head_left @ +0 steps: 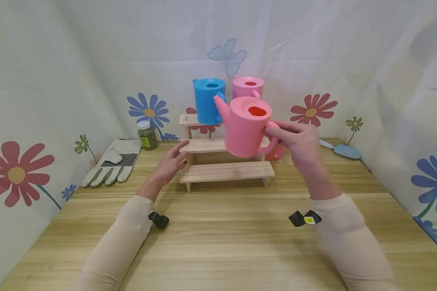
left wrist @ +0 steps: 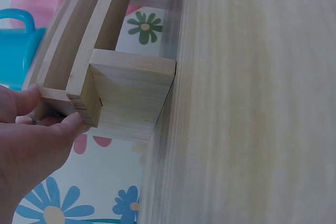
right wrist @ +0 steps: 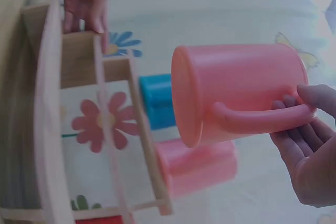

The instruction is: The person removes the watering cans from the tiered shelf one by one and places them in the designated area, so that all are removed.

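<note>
My right hand (head_left: 295,141) grips the handle of a pink watering can (head_left: 245,129), held in the air in front of the tiered wooden stand (head_left: 225,171), spout toward the left. In the right wrist view, fingers and thumb wrap the handle of this can (right wrist: 241,87). My left hand (head_left: 171,161) holds the left end of the stand's middle step, thumb and fingers about the board end (left wrist: 84,108) in the left wrist view. On the top step stand a blue watering can (head_left: 207,103) and another pink watering can (head_left: 247,85), the latter partly hidden by the held one.
A reddish object (head_left: 278,151) shows beside the stand's right end, mostly hidden. At the back left are a white-lidded jar (head_left: 147,135) and a work glove (head_left: 113,161). A light blue trowel (head_left: 346,151) lies at the back right. Flowered curtains surround the wooden table (head_left: 218,242).
</note>
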`<action>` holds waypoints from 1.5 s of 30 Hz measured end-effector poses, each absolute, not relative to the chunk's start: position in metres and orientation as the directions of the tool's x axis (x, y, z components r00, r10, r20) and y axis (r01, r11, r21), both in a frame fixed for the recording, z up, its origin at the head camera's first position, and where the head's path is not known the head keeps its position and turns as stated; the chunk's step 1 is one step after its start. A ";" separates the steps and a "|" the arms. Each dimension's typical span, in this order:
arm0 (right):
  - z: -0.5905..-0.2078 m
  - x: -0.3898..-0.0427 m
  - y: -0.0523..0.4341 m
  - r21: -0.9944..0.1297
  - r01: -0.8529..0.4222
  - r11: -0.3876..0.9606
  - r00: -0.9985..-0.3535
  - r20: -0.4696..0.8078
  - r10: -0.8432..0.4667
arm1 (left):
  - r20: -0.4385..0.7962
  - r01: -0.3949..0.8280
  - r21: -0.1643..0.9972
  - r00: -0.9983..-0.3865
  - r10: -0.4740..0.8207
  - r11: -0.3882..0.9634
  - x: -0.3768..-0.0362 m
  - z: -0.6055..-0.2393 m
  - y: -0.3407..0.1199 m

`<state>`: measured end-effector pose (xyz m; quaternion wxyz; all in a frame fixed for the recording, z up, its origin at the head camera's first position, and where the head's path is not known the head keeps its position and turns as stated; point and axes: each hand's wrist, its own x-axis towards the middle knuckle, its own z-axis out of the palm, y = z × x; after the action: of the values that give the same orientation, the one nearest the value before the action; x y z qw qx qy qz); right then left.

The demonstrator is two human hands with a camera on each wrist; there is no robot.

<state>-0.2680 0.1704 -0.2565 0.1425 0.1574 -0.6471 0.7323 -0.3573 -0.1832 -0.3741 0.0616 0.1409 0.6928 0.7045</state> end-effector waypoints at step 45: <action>-0.313 -0.347 0.305 -0.991 -0.130 0.044 -0.849 0.134 0.512 | 0.110 0.099 0.994 -0.955 0.276 -0.054 -0.354 -0.371 -0.181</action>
<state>-0.3467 0.3047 -0.3129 0.2369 -0.1398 -0.6827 0.6769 -0.3535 -0.1810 -0.3707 0.0623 0.1368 0.6849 0.7129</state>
